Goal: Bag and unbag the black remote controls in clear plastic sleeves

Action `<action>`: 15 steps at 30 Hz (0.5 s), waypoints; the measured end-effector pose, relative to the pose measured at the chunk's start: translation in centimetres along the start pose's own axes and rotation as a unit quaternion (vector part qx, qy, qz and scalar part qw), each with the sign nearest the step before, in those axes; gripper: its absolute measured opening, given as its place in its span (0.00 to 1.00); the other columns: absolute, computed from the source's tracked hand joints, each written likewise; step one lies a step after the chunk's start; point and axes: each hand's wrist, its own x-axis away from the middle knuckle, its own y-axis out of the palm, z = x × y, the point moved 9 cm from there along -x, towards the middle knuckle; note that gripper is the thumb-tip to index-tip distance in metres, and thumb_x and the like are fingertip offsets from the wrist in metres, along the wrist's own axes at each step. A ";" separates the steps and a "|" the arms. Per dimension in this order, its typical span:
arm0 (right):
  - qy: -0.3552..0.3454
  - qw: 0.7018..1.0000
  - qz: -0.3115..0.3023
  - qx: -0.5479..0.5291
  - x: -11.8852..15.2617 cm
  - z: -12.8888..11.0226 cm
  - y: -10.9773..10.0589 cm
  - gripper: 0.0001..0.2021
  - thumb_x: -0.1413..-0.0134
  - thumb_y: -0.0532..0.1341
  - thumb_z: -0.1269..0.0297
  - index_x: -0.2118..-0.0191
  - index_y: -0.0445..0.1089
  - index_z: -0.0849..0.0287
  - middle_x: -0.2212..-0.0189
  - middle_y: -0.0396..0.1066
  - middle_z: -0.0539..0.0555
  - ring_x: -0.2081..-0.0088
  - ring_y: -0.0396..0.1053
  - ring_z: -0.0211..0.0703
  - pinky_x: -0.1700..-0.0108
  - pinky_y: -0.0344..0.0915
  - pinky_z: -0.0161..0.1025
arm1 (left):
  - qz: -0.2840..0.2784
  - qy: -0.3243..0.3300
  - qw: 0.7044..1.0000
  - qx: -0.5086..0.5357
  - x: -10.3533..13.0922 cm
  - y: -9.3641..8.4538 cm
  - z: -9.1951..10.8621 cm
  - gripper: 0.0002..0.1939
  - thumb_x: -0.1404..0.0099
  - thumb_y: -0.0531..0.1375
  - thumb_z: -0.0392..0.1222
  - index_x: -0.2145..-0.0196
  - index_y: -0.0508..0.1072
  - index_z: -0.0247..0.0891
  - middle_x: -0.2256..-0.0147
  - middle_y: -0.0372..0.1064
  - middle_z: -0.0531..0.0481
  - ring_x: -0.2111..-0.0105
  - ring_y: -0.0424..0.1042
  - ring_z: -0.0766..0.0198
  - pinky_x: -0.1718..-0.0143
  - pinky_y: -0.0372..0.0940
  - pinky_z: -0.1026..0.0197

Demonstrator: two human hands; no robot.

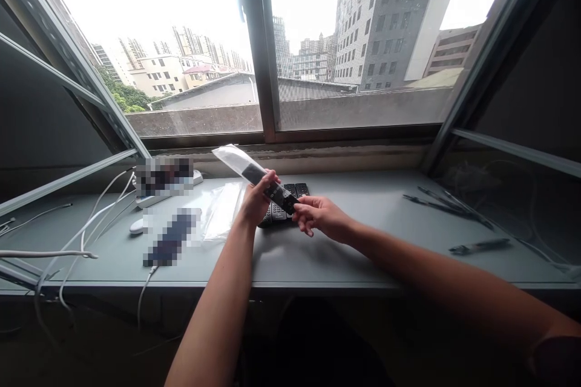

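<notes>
A black remote control point(278, 193) lies partly inside a clear plastic sleeve point(236, 160), tilted above the desk. My left hand point(258, 199) is closed round the sleeve and the remote near their middle. At the remote's lower right end, the fingers of my right hand point(320, 216) pinch its tip. Behind and beneath them, several more black remotes point(278, 213) lie side by side on the desk, partly hidden by my hands and the held remote.
Clear plastic bags point(223, 211) lie left of the remotes. Further left are a blurred dark device point(175, 239), a white mouse-like object point(137, 227), a power strip point(157, 193) and white cables. Pens point(442, 205) lie at the right. A window stands behind the desk point(363, 266).
</notes>
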 end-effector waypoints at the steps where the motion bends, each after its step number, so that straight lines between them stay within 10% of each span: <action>1: 0.002 1.000 0.000 -0.014 0.0 0.0 0.0 0.20 0.44 0.79 0.52 0.61 0.76 0.63 0.68 0.79 0.56 0.74 0.76 0.38 0.78 0.71 0.33 | -0.030 -0.022 0.999 -0.012 0.3 0.6 -0.4 0.20 0.42 0.80 0.46 0.60 0.78 0.36 0.66 0.76 0.49 0.68 0.75 0.65 0.64 0.69 0.63; 6: -0.002 0.999 -0.001 -0.037 0.0 -0.1 0.0 0.20 0.43 0.78 0.52 0.59 0.77 0.63 0.64 0.81 0.58 0.70 0.79 0.41 0.72 0.76 0.35 | -0.132 -0.108 0.984 -0.049 1.1 2.3 -2.2 0.24 0.43 0.80 0.43 0.52 0.80 0.35 0.59 0.81 0.43 0.59 0.80 0.56 0.55 0.71 0.56; 15: 0.008 1.000 0.007 0.005 0.1 0.2 0.0 0.17 0.39 0.76 0.56 0.57 0.73 0.63 0.66 0.81 0.58 0.70 0.82 0.44 0.72 0.79 0.37 | -0.003 0.005 0.989 0.149 -0.2 0.0 1.3 0.14 0.24 0.64 0.48 0.45 0.79 0.40 0.50 0.80 0.44 0.50 0.80 0.59 0.43 0.72 0.56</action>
